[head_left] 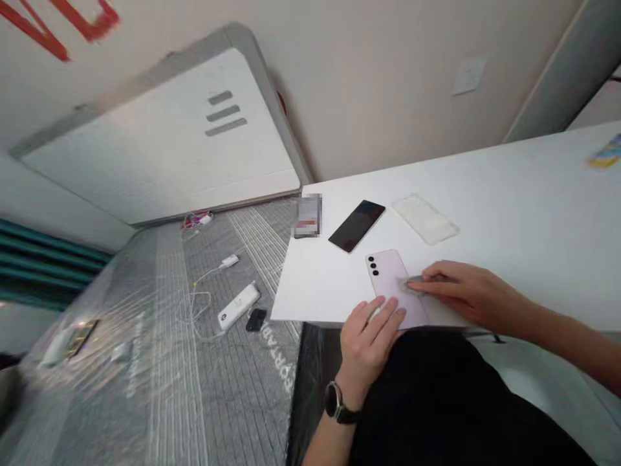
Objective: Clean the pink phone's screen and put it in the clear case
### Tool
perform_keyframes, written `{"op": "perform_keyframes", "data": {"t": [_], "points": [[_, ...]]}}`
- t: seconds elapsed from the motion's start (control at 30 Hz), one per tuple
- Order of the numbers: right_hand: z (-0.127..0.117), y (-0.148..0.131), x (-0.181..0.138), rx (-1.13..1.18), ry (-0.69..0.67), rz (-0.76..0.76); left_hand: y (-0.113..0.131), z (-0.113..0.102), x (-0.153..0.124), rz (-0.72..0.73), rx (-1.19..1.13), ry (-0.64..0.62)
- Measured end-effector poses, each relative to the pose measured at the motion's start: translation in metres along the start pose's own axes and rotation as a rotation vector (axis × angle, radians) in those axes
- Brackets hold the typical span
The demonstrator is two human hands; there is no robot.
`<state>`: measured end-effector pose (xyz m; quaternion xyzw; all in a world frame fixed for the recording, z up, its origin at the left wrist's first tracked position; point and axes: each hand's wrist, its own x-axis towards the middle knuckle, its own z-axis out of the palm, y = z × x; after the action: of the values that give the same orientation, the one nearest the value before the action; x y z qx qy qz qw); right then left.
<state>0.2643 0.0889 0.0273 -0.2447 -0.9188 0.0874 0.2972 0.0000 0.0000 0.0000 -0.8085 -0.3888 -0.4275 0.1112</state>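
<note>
A pale lilac phone lies back side up at the table's front edge, its camera lenses toward the far left. My left hand, with a watch on the wrist, holds the phone's lower left part, fingers laid over its back; the thumb is hidden. My right hand is closed on a small grey piece of what looks like cloth, pressed to the phone's back. Beyond them lie a dark-screened phone and a clear phone case.
The white table meets the wall behind. A blurred-out item sits at its left corner, a colourful packet at the far right. Left and lower, a grey striped bed holds a white power bank, a cable and a small black item.
</note>
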Motion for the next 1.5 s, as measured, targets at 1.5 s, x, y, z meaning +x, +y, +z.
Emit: {"op": "perform_keyframes", "data": {"t": [1.5], "points": [[-0.048, -0.04, 0.075, -0.007, 0.218, -0.1, -0.006, -0.027, 0.077, -0.288, -0.305, 0.205]]}}
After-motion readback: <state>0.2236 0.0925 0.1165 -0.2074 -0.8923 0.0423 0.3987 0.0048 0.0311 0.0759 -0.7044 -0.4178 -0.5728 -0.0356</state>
